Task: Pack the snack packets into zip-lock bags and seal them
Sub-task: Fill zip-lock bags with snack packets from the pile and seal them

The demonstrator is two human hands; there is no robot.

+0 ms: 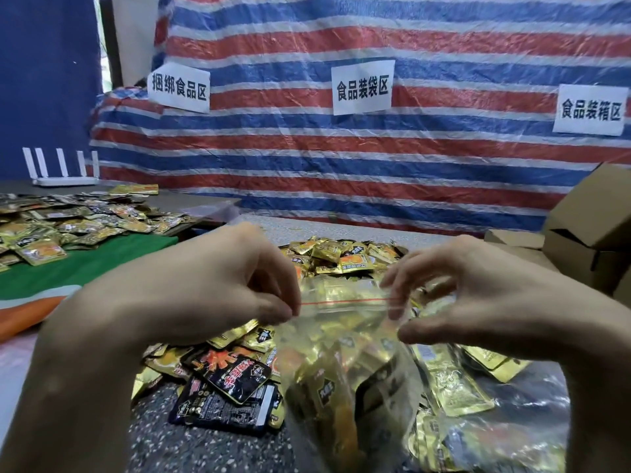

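Zip-lock bag [345,315], clear and filled with gold snack packets [327,380], hangs between both hands above the surface [191,442], its red-lined seal strip stretched level from one hand to the other. The left hand [211,285] pinches the strip's left end between thumb and curled fingers. The right hand [478,295] pinches the right end, thumb in front and fingers behind the plastic. The bag's body drops below and between the wrists, and its bottom is out of view. Under and behind it lies a loose heap [345,257] of more packets, with a black packet [232,373] just left of the bag. A second heap [68,223] covers a green cloth [85,264] far left. Cardboard boxes [594,227] stand at the right.
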